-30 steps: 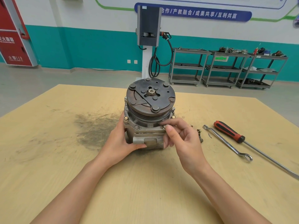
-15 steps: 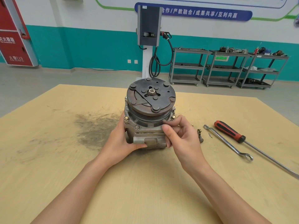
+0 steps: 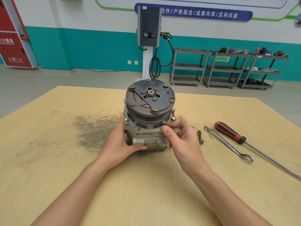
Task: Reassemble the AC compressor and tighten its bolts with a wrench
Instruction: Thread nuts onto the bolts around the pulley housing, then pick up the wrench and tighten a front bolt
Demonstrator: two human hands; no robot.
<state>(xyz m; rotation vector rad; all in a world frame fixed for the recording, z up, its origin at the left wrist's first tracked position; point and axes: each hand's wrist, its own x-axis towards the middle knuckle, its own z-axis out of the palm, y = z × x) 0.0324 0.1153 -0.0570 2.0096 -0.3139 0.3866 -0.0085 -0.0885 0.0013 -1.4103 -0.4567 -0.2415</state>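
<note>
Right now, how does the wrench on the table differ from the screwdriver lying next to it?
The wrench is bare silver metal end to end, while the screwdriver has a red and black grip. The wrench ends in a ring at each tip; the screwdriver runs into one long plain shaft. The wrench is shorter and lies nearer the compressor; the screwdriver lies beyond it. Both rest flat on the table, untouched, slanting the same way.
</note>
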